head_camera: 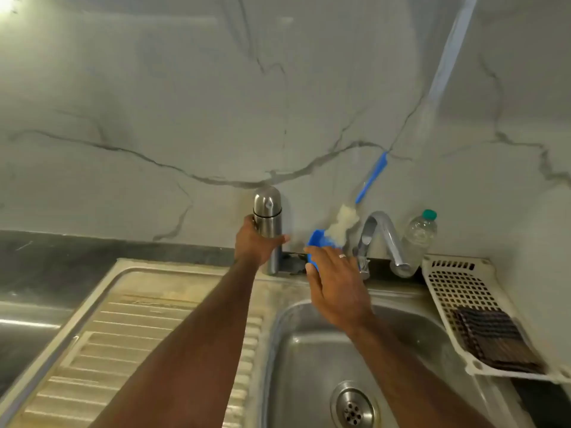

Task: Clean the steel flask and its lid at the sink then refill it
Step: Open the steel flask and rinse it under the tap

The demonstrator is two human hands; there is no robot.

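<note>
Nearby: tap | bottle | brush | basket right of flask

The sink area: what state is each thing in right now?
Flask: upright, lid on, gripped by the left hand.
Blue holder: touched by the right hand.
Tap: no water seen running.
Sink: holds no water.
Plastic bottle: capped, upright.

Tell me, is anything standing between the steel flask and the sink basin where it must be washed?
Nothing visible blocks it. The left hand already grips the steel flask at the back ledge; the sink basin lies open below. The right hand is at a blue object beside it.
</note>
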